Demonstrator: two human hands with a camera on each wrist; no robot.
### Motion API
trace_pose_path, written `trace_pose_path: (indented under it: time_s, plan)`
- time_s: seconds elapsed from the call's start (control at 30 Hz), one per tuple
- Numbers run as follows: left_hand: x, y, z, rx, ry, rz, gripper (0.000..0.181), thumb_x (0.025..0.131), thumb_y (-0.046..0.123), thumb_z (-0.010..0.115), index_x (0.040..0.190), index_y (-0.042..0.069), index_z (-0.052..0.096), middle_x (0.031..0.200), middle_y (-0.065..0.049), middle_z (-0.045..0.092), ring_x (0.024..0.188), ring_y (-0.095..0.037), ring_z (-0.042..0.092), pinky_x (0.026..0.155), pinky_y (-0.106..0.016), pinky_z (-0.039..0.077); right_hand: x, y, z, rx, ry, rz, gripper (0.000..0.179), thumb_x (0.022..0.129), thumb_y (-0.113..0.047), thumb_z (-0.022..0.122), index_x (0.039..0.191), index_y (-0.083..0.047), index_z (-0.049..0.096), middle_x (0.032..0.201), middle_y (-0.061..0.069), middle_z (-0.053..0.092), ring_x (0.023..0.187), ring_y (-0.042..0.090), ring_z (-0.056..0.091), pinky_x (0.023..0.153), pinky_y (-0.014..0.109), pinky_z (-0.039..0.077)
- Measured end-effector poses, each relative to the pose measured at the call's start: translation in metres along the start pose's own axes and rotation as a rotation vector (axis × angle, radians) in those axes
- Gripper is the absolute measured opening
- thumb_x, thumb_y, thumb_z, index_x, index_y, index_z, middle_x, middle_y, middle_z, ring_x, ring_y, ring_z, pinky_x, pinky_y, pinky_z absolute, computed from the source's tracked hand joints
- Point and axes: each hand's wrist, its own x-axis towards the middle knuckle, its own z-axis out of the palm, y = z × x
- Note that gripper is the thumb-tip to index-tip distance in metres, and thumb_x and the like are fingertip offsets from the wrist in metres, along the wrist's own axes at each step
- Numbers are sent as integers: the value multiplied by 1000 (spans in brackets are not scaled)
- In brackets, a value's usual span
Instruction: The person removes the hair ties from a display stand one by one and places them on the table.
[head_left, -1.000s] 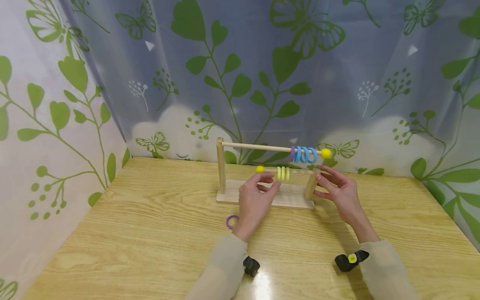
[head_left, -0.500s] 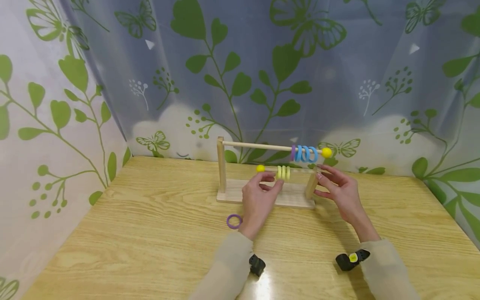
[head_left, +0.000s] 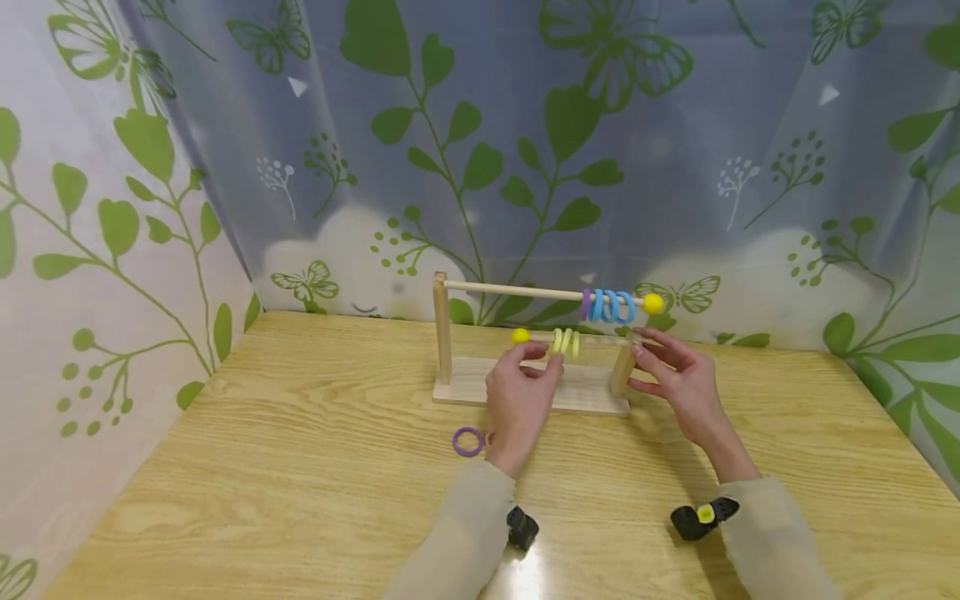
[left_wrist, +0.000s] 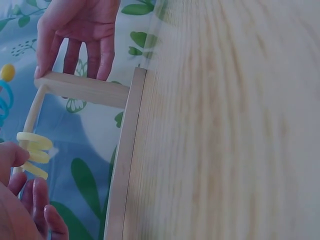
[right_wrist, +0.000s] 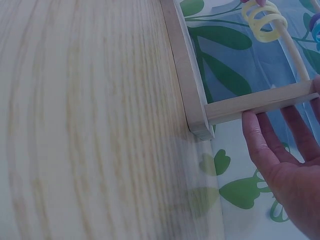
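A wooden stand has two rods at different heights. Several yellow rings hang on the lower rod, slightly tilted. My left hand pinches at these rings with thumb and fingertips; in the left wrist view the yellow rings lie right against its digits. At the stand's right side, my right hand grips the short upright post. The right wrist view shows its fingers against that post's outer side. On the upper rod hang several blue rings and a purple ring.
Yellow balls cap the upper rod and the lower rod. A loose purple ring lies on the wooden table, beside a pinkish ring mostly hidden by my left wrist. A patterned curtain stands behind.
My left hand has shifted slightly right, uncovering the loose purple ring and an edge of the pinkish one. The yellow rings have tilted. My right hand stays on the post.
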Motion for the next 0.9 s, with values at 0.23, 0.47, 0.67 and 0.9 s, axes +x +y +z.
trace_pose_path:
  time_s: [0.23,0.47,0.67,0.9]
  plan:
    - [-1,0,2,-7,23,7,12,89,26,77,98,18,79,100,2,79,68,-9,69,61,-23,54,0,1,0,-11,0,-6,42,100,-17,66,141,-6,59,111,-14,73,97,4,72,74,30,63]
    - [-1,0,3,26,58,12,9,90,27,76,96,20,80,98,5,79,69,-9,69,61,-23,52,0,1,0,-9,1,-6,42,100,-17,66,140,-7,59,111,-13,73,97,4,72,74,30,63]
    - [0,0,4,30,59,11,10,90,27,76,96,20,79,98,6,79,69,-8,69,60,-23,52,0,1,0,0,0,-3,40,100,-17,66,139,-8,60,111,-13,73,97,4,72,75,30,63]
    - [-1,1,5,29,42,-2,10,89,28,75,95,20,79,94,7,79,69,-6,68,62,-23,52,0,1,0,-4,1,-1,43,100,-17,66,141,-5,58,111,-13,73,97,3,72,75,29,63]
